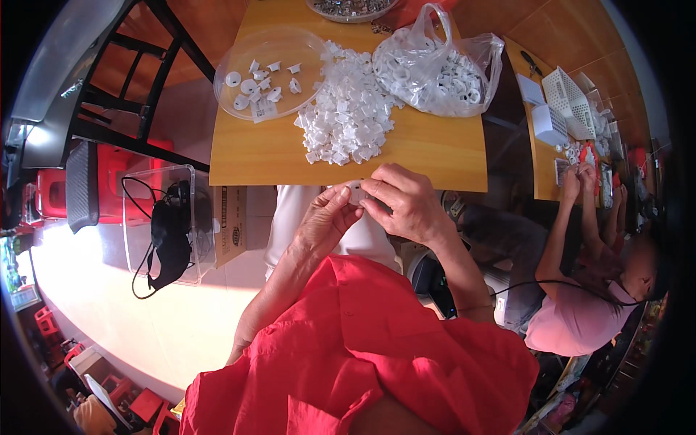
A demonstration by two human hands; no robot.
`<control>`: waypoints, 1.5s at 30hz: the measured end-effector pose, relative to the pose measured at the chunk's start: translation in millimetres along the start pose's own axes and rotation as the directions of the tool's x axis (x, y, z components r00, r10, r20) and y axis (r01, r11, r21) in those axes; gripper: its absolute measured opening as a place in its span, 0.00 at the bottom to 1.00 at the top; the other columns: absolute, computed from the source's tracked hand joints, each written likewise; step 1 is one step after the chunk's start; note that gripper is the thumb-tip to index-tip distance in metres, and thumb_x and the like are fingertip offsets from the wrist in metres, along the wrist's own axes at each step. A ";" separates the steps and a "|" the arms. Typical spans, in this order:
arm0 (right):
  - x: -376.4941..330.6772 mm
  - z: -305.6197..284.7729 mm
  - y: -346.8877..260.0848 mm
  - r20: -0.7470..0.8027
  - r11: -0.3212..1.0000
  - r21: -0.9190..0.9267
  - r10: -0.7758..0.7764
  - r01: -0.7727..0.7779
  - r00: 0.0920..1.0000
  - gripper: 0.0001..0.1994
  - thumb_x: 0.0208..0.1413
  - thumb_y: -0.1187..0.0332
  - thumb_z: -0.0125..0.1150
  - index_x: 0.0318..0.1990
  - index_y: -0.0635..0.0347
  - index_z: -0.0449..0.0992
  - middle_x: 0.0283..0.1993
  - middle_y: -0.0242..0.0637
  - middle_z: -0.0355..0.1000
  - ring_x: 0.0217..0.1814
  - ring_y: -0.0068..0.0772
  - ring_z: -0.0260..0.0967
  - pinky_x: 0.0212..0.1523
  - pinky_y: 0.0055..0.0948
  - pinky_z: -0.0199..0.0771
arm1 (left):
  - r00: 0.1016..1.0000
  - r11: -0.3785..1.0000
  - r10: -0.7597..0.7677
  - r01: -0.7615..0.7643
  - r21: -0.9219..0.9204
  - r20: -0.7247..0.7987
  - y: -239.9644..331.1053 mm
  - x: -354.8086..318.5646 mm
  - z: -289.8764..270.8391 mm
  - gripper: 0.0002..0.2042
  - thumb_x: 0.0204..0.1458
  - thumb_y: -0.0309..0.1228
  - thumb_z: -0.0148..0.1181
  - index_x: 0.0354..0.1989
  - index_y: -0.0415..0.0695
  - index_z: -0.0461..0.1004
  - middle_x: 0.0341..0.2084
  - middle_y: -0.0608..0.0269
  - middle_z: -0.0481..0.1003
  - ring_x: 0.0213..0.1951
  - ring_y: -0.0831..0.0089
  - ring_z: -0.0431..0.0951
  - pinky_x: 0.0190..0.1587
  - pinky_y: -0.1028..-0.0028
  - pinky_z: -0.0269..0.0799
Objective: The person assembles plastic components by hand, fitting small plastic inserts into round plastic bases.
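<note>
Just off the near edge of the wooden table [435,156], my two hands meet around a small white plastic part [356,193]. My left hand [326,214] pinches it from the left between thumb and fingers. From the other side, the fingers of my right hand [406,203] close on the same part and hide some of it. Beyond them on the table lies a heap of small white plastic pieces [344,119]. A clear round plastic tray [232,61] to the left holds several white round-flanged parts [249,86]. To the right sits a clear plastic bag [435,72] full of white rings.
A dish of small metal parts [351,9] stands at the table's far edge. On the left are a black metal frame [130,94], red stools [123,181] and a clear bin [134,246] with a black bag. A co-worker in pink [580,319] works at another table on the right.
</note>
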State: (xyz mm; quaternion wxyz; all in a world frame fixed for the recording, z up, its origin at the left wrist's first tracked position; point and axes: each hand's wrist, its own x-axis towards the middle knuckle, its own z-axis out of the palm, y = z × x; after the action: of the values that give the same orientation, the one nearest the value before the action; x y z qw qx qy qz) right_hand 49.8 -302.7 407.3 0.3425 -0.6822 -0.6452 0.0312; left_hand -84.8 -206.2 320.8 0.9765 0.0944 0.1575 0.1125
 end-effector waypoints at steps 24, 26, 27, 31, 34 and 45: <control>-5.4 0.2 -10.0 -0.034 0.994 -0.028 0.106 -0.107 0.994 0.11 0.38 0.78 0.62 0.33 0.63 0.73 0.28 0.35 0.65 0.28 0.35 0.67 0.27 0.29 0.69 | 0.999 0.994 -0.043 0.041 0.102 0.021 7.2 -4.9 16.6 0.15 0.56 0.29 0.46 0.49 0.33 0.65 0.42 0.56 0.70 0.42 0.69 0.72 0.48 0.72 0.70; -5.4 0.7 -10.8 -0.043 0.992 -0.019 0.125 -0.126 0.991 0.11 0.37 0.79 0.62 0.32 0.64 0.74 0.28 0.36 0.66 0.27 0.36 0.67 0.27 0.29 0.70 | 0.999 0.994 -0.037 0.035 0.106 0.017 6.8 -4.9 16.2 0.15 0.56 0.29 0.46 0.49 0.33 0.65 0.42 0.56 0.70 0.42 0.69 0.72 0.48 0.72 0.70; -6.0 1.6 -10.2 -0.044 0.990 -0.005 0.139 -0.139 0.989 0.10 0.38 0.78 0.62 0.32 0.63 0.73 0.28 0.35 0.65 0.28 0.35 0.67 0.27 0.29 0.69 | 0.999 0.993 -0.031 0.029 0.111 0.013 6.7 -5.0 16.0 0.15 0.56 0.29 0.46 0.49 0.33 0.65 0.42 0.56 0.70 0.42 0.69 0.72 0.48 0.72 0.70; -7.6 1.5 -8.5 -0.050 0.984 0.008 0.179 -0.179 0.983 0.09 0.39 0.77 0.61 0.31 0.63 0.73 0.28 0.34 0.64 0.29 0.34 0.66 0.26 0.30 0.69 | 0.999 0.992 -0.035 0.033 0.119 0.012 7.0 -4.2 18.4 0.14 0.56 0.28 0.46 0.49 0.34 0.65 0.42 0.56 0.71 0.42 0.70 0.72 0.48 0.72 0.70; -6.3 0.0 -10.5 -0.036 0.986 -0.033 0.164 -0.165 0.986 0.09 0.39 0.76 0.61 0.31 0.63 0.72 0.28 0.35 0.63 0.29 0.34 0.66 0.26 0.30 0.70 | 1.000 0.986 -0.012 0.012 0.164 0.000 6.4 -4.3 20.0 0.14 0.56 0.27 0.46 0.49 0.34 0.65 0.42 0.56 0.70 0.43 0.70 0.72 0.48 0.72 0.70; -4.8 0.5 -15.8 0.026 0.957 -0.287 0.050 -0.040 0.998 0.08 0.40 0.78 0.54 0.32 0.67 0.70 0.29 0.35 0.62 0.32 0.32 0.65 0.29 0.27 0.71 | 0.998 0.960 0.070 -0.068 0.272 0.001 1.6 -2.9 19.8 0.14 0.56 0.26 0.46 0.50 0.35 0.65 0.44 0.57 0.71 0.45 0.70 0.71 0.49 0.72 0.69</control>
State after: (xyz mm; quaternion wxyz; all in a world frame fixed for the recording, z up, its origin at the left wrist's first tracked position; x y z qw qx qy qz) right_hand 35.1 -307.9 413.0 0.2286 -0.7385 -0.6329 -0.0433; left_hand -81.3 -208.4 340.5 0.9491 0.2325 0.1721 0.1243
